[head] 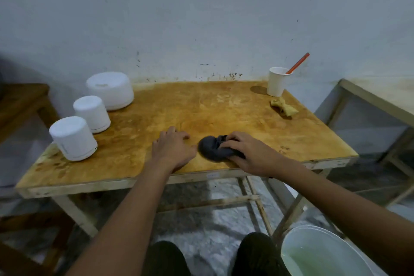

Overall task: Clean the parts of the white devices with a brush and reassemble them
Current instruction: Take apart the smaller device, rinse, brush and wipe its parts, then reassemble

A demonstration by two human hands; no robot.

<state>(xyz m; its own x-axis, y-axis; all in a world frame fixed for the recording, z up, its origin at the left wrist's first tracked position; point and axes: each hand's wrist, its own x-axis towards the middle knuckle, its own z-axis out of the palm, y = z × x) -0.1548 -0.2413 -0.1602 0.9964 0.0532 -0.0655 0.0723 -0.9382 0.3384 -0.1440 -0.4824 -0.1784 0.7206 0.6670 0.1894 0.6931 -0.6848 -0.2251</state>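
Observation:
Three white devices stand in a row along the left of the wooden table (224, 107): a wide one (110, 90) at the back, a smaller cylinder (91, 113) in the middle, and another cylinder (72, 138) nearest the front edge. A white paper cup (277, 83) at the back right holds a brush with an orange handle (299, 64). My right hand (248, 152) grips a crumpled dark grey cloth (212, 148) near the table's front edge. My left hand (173, 148) rests flat on the table just left of the cloth, fingers relaxed.
A crumpled yellowish rag (283, 106) lies next to the cup. A white bucket (320, 253) with greenish liquid stands on the floor at the lower right. Another table frame (376, 105) is at the right, wooden furniture (22, 101) at the left.

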